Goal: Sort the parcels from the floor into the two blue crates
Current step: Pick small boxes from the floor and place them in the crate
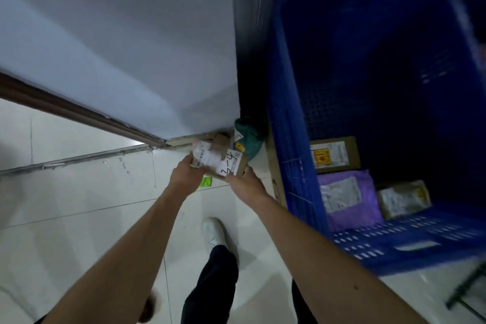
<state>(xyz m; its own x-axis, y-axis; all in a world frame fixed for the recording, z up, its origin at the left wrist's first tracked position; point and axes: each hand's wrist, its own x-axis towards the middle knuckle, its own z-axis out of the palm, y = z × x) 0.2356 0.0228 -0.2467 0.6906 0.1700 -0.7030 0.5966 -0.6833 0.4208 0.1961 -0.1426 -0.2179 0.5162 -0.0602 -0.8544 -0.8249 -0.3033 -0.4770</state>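
I hold a small brown cardboard parcel (pixel 222 162) with white labels and handwritten "3-4" in front of me, above the tiled floor. My left hand (pixel 185 175) grips its left side and my right hand (pixel 246 183) grips its lower right corner. To the right stands a large blue crate (pixel 294 166). Inside it lie a brown box (pixel 335 154), a purple bag parcel (pixel 347 197) and a small tan parcel (pixel 402 198). A green bag parcel (pixel 248 137) lies on the floor by the wall corner, just beyond the held parcel.
A white wall (pixel 118 47) with a brown skirting runs on the left. A flat cardboard piece (pixel 276 181) leans against the crate's left side. A green scrap (pixel 206 181) lies on the tiles. My white shoe (pixel 214 230) and dark trouser leg are below.
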